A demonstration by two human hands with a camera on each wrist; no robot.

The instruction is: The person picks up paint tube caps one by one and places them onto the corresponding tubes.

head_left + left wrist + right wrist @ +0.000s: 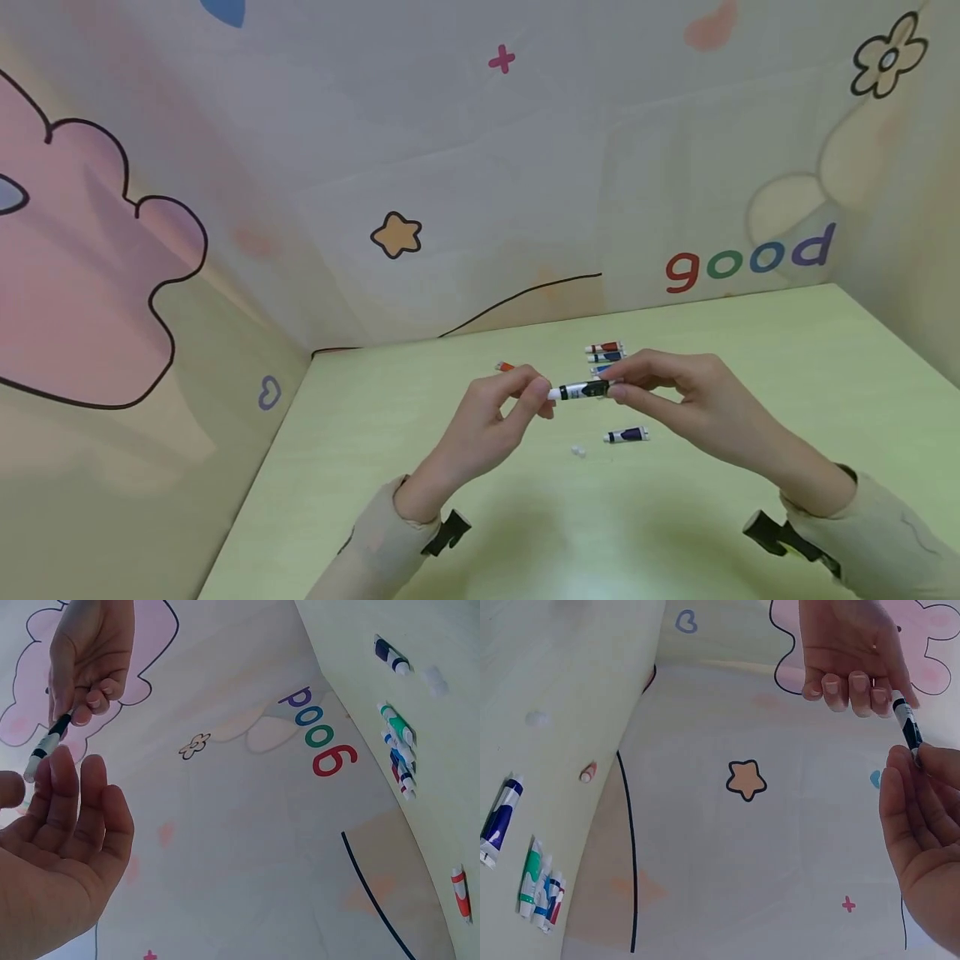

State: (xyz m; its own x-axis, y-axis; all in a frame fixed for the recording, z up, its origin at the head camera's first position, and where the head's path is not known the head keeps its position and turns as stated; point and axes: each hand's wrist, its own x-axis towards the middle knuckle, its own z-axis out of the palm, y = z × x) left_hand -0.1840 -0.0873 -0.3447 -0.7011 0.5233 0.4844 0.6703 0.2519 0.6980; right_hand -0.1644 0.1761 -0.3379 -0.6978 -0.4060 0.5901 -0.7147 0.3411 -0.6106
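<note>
A small white paint tube with a black band and black label (585,390) is held level above the table between both hands. My right hand (675,387) pinches its crimped tail end between thumb and fingers. At the other end, my left hand (491,417) has its thumb and index finger at the white cap. In the right wrist view, the cap of the black paint tube (908,726) sits between the left thumb and index finger. A purple paint tube (626,435) lies on the table below, beside small white pieces (578,451).
Behind the right hand lies a row of paint tubes: red (603,347), dark blue (604,357), a lighter blue one (542,892) and green (530,877). An orange tube (505,366) lies behind the left hand. The pale green table (360,450) meets a patterned backdrop (465,167).
</note>
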